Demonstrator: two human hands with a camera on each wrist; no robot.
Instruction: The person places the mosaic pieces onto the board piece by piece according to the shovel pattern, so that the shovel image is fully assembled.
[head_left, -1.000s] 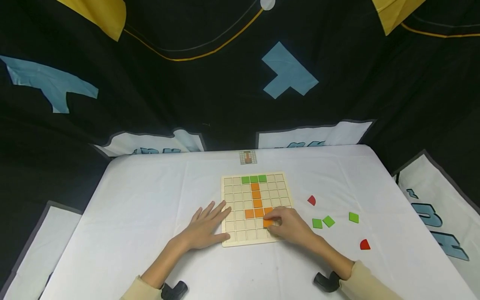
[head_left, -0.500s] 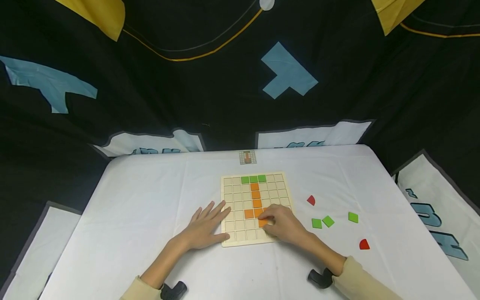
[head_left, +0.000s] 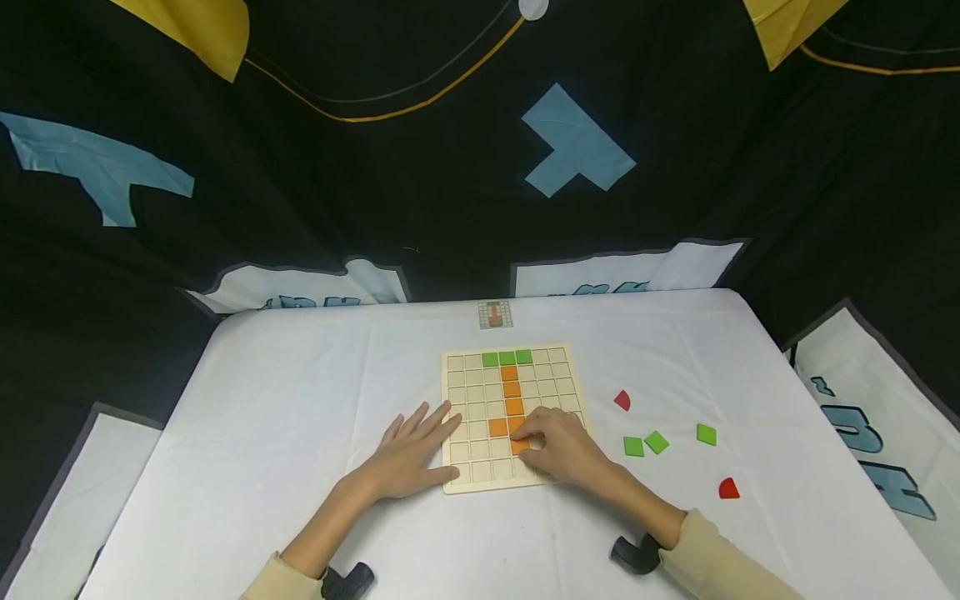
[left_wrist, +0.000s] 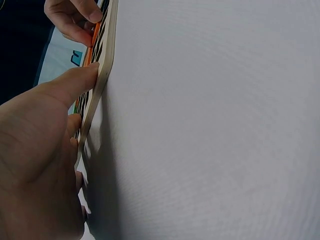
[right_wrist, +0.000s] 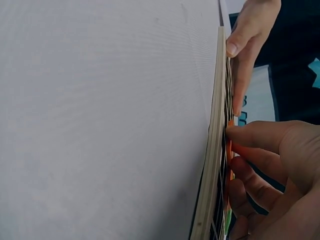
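A wooden grid board (head_left: 472,481) lies on the white table. My left hand (head_left: 405,461) rests at its left edge, fingers spread and straight; the left wrist view shows the thumb (left_wrist: 77,82) touching the rim. Over the board's lower part, my right hand (head_left: 570,448) pinches an orange square tile (head_left: 519,447) between thumb and fingers, just below the horizontal orange row. Above it runs a column of orange tiles (head_left: 512,388), topped by a row of green tiles (head_left: 507,358). My right fingers hide the right end of the orange row.
Right of the board lie loose green tiles (head_left: 633,447) and two red quarter-round tiles (head_left: 622,401). A small card with a printed grid pattern (head_left: 495,315) sits at the table's back edge. Dark patterned cloth (head_left: 450,208) hangs behind.
My right hand has slid left across the board with the orange tile, by about one square. The left hand has stayed put.
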